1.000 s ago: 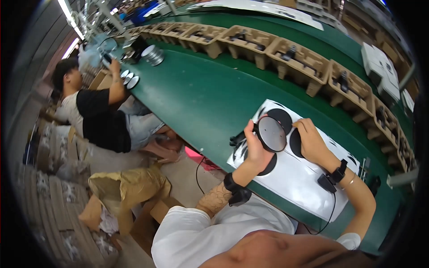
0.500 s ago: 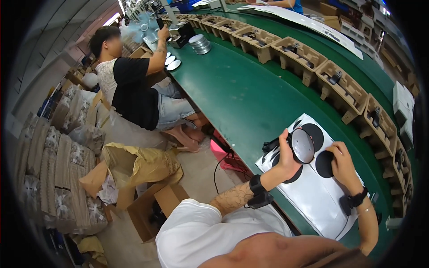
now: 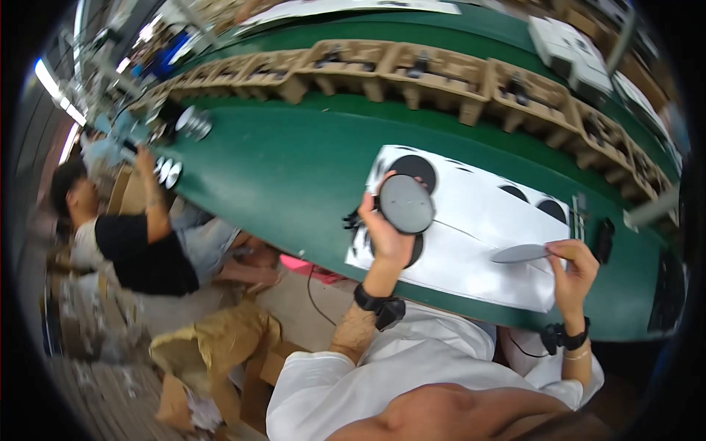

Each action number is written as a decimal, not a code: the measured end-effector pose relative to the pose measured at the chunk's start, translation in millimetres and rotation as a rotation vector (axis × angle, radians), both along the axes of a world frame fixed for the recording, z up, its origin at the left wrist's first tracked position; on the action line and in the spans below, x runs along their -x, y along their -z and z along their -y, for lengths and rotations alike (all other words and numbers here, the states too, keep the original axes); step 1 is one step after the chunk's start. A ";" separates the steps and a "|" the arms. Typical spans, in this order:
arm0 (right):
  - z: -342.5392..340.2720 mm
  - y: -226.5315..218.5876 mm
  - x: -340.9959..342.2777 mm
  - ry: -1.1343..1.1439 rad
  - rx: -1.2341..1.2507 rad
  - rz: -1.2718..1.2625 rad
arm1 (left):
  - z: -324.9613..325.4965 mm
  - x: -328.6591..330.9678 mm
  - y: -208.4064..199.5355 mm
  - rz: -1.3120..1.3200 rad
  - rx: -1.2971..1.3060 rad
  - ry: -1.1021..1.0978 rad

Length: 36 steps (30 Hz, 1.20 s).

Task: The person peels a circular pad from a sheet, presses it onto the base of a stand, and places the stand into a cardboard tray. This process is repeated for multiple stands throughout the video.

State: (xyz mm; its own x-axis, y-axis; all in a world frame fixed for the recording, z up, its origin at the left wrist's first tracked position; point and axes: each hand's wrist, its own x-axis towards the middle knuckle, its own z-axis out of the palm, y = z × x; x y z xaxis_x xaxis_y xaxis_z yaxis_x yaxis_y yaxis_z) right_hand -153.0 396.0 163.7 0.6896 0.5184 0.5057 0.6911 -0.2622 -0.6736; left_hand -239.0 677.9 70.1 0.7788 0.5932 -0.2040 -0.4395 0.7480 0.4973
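My left hand [image 3: 387, 242] grips a round grey-faced base [image 3: 407, 204] with a dark rim, its flat face turned up. A small black part juts out to its left, mostly hidden by my hand. In my right hand [image 3: 575, 273], thumb and fingers pinch the edge of a thin round pad [image 3: 519, 255], held tilted above the sheets. White backing sheets [image 3: 471, 268] lie beneath both hands on the green table [image 3: 279, 162]. Black round pads [image 3: 414, 169] remain stuck on them, one partly covered by my left hand and the base.
Brown moulded trays [image 3: 434, 70] holding black parts line the far side of the table. Silver discs [image 3: 195, 123] stand at its far left, near a seated co-worker [image 3: 140, 253]. A black object [image 3: 604, 239] lies right of the sheets. Cartons and a yellow-brown bag [image 3: 220, 342] fill the floor at left.
My right hand has lifted a round pad off the sheet and now holds it by its edge. My left hand still holds the base. The view has swung to the right.
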 end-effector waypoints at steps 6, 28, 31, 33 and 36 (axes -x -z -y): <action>-45.3 4.7 61.9 -0.112 -0.509 -0.896 | 43.1 25.9 -40.1 0.177 -0.156 0.254; -72.7 29.5 80.2 -0.243 -0.723 -1.116 | 66.4 48.9 -69.7 0.326 -0.383 0.332; -71.0 32.6 80.7 -0.254 -0.727 -1.094 | 65.8 50.6 -75.1 0.295 -0.343 0.349; -71.1 33.6 80.6 -0.270 -0.741 -1.083 | 63.5 51.2 -76.5 0.308 -0.331 0.375; -74.7 30.9 80.7 -0.236 -0.701 -1.044 | 62.5 51.5 -75.0 0.299 -0.338 0.364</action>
